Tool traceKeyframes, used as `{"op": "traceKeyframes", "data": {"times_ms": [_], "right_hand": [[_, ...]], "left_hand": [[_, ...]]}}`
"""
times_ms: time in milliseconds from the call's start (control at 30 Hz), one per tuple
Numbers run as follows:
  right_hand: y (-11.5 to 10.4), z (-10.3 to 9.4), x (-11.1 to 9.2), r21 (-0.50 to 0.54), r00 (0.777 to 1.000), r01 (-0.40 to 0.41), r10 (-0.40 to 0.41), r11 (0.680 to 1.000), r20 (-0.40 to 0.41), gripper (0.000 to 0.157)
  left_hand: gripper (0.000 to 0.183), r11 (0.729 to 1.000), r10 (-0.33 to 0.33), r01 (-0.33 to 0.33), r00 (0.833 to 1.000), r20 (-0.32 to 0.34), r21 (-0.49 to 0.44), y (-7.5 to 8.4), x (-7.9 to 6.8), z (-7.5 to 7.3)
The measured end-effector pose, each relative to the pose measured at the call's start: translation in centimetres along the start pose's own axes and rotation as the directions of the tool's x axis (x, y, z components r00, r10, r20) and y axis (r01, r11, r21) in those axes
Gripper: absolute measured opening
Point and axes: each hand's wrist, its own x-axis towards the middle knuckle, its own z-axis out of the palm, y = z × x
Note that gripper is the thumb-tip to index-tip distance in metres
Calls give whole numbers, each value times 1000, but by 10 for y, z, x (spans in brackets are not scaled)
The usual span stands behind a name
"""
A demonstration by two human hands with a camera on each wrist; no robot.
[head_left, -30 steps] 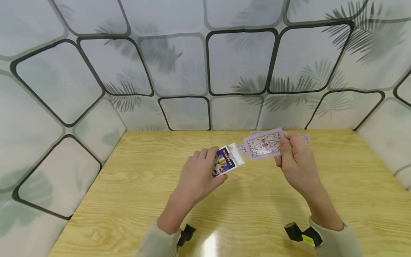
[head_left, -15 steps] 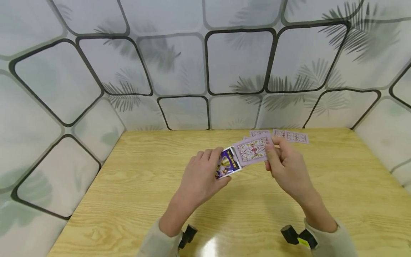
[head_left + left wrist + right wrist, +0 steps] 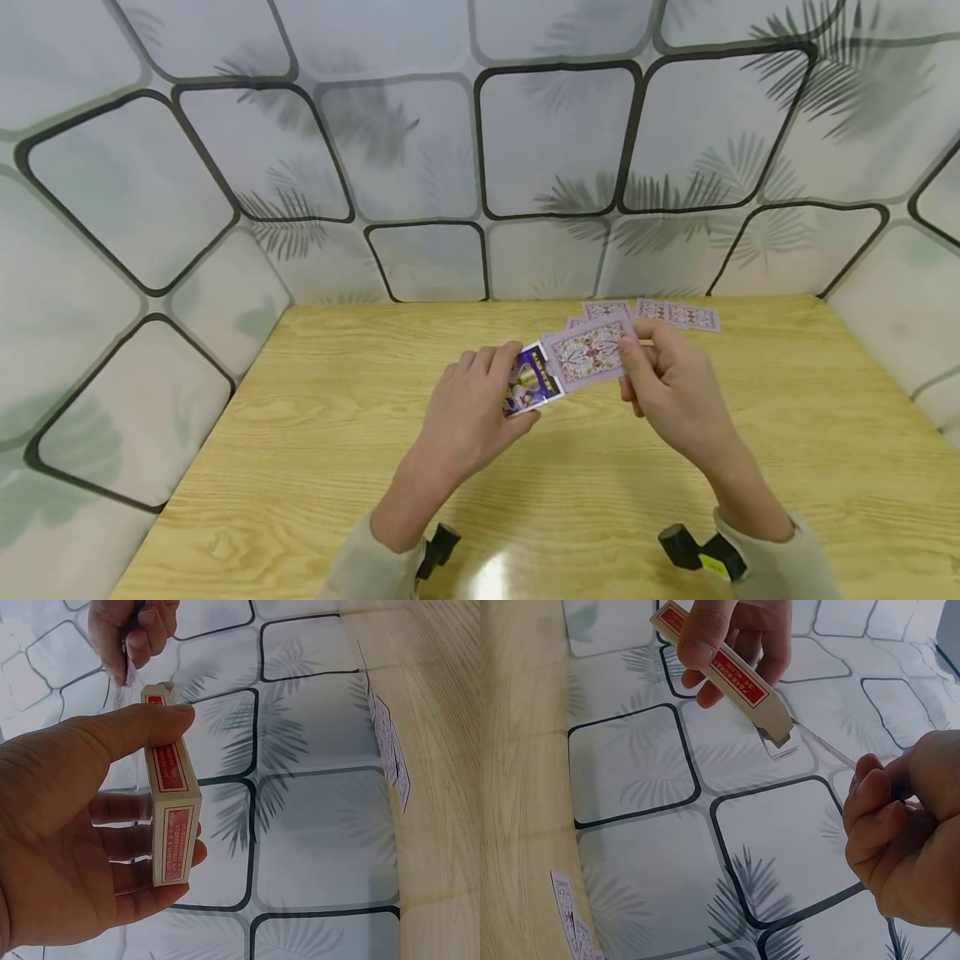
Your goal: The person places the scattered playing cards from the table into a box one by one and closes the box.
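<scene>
My left hand (image 3: 468,408) grips a small playing-card box (image 3: 534,381), purple and gold on its front, above the table. Thumb and fingers lie on opposite sides of the box (image 3: 177,844) in the left wrist view. My right hand (image 3: 678,396) pinches a pink-bordered playing card (image 3: 588,352) by its right end, patterned back facing up. The card's left end meets the open end of the box; whether its tip is inside, I cannot tell. From the right wrist, the card (image 3: 825,742) appears edge-on, and it may be more than one.
Several patterned playing cards lie near the table's back edge, one pair (image 3: 693,317) at the right and others (image 3: 606,309) partly behind the held card. The wooden table (image 3: 337,433) meets a patterned fabric wall (image 3: 431,262) at the back and sides.
My right hand has moved left, bringing the card against the box's mouth and covering its white flap. More of the cards on the table show. Over the last half second, both hands hardly move.
</scene>
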Motion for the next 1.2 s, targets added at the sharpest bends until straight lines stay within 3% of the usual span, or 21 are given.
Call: {"op": "traceKeyframes", "data": {"times_ms": [300,533,733,1200], "right_hand": [[-3,0,-1,10,999,-15,15,1000,49,13],[-7,6,-5,-17,992,120,-118,993,54,9],[-7,10,-7,-49,976,216,-214,975,31,19],[-6,17,-6,-68,955,296,-297,953,-3,22]], "left_hand": [[71,1000,29,-29,999,-25,-6,0,0,0],[69,999,35,-35,999,-10,5,2,1,0],[68,999,33,-33,999,-10,22,2,1,-1],[66,995,62,-57,996,-64,83,2,0,0]]}}
